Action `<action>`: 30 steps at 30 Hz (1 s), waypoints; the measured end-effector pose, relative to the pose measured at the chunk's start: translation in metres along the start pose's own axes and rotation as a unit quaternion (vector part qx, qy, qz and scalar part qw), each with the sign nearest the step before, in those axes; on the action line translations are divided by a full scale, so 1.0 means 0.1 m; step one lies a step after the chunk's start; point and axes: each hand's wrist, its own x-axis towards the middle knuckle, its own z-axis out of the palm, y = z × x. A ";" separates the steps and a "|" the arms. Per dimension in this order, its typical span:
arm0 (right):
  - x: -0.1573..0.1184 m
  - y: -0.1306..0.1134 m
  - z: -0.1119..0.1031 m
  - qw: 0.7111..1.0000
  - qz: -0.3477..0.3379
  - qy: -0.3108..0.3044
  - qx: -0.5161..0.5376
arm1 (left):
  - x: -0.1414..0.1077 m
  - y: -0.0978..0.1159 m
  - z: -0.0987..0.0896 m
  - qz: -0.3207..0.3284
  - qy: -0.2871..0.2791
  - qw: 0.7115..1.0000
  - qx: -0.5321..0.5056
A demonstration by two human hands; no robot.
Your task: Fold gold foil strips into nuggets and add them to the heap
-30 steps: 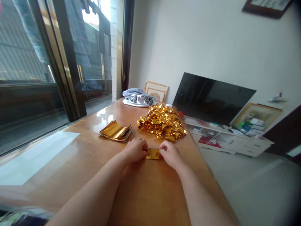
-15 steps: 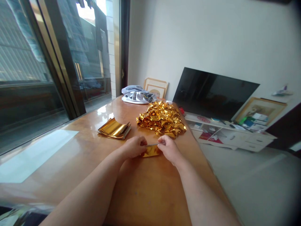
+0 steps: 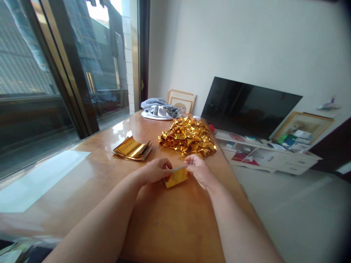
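Between my hands is a folded sheet of gold foil paper [image 3: 177, 178], its pale edge along the top. My left hand [image 3: 157, 170] pinches its left end, and my right hand [image 3: 197, 168] grips the upper right corner. The paper tilts, right end higher, just above the wooden table. Beyond my left hand lies a stack of gold foil sheets [image 3: 131, 149] with curled edges. A heap of folded gold foil pieces [image 3: 190, 137] rises just past my right hand.
The glossy wooden table [image 3: 164, 226] bears a pale sheet [image 3: 46, 179] at the left and folded bluish cloth [image 3: 159, 109] at its far end. A white low cabinet [image 3: 268, 155] and a black television [image 3: 249, 106] stand beyond the right edge.
The foil paper has tilted, its right end rising with my right hand, and more of its gold face shows. My left hand stays nearly in place.
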 end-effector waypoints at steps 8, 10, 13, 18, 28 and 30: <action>0.03 0.12 0.01 0.957 -0.126 0.084 -0.246 | -0.01 0.06 0.02 -0.023 0.036 0.990 0.136; -0.04 0.04 0.05 0.935 -0.169 0.066 -0.306 | -0.02 0.07 0.02 -0.022 0.034 0.987 0.155; -0.21 -0.12 0.15 0.921 -0.180 -0.041 -0.342 | -0.04 0.08 0.01 -0.018 0.030 0.984 0.172; -0.45 -0.30 0.27 0.878 -0.185 -0.159 -0.412 | -0.07 0.09 -0.02 -0.008 0.027 0.980 0.197; -0.50 -0.37 0.32 0.830 -0.195 -0.168 -0.494 | -0.07 0.11 -0.04 -0.013 0.021 0.973 0.229; -0.52 -0.38 0.33 0.825 -0.201 -0.171 -0.499 | -0.07 0.11 -0.04 -0.014 0.021 0.973 0.227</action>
